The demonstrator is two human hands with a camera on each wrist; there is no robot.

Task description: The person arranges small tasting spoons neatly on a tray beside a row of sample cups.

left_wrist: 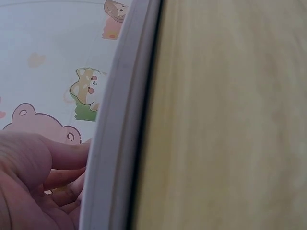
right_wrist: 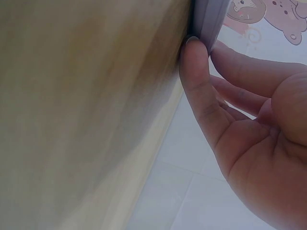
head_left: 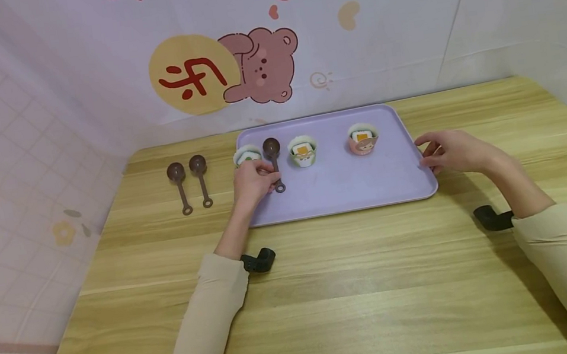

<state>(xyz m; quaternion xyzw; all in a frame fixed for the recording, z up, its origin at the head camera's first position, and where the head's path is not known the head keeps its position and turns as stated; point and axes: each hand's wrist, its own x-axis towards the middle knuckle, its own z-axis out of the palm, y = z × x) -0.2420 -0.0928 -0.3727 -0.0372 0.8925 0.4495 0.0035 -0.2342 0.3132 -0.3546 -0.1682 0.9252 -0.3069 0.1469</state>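
Observation:
A lilac tray (head_left: 349, 186) lies on the wooden table. My left hand (head_left: 254, 182) is over the tray's left part, its thumb and fingers pinching the handle of a brown round-bowled scoop (head_left: 271, 147). Beside that hand, partly hidden by it, stands a paper cup (head_left: 246, 151) with white and green contents. Just right of the scoop is a green-and-white dog-face cup (head_left: 305, 156); farther right sits a pink cup (head_left: 363, 144). Both hold white pieces with orange squares. My right hand (head_left: 452, 152) grips the tray's right rim (right_wrist: 211, 24) between thumb and fingers.
Two more brown scoops, one (head_left: 179, 185) left of the other (head_left: 201, 179), lie on the table (head_left: 334, 314) left of the tray. Behind the table hangs a white cloth (head_left: 378, 39) printed with a bear. Black wrist mounts (head_left: 259, 261) stick out beside the forearms.

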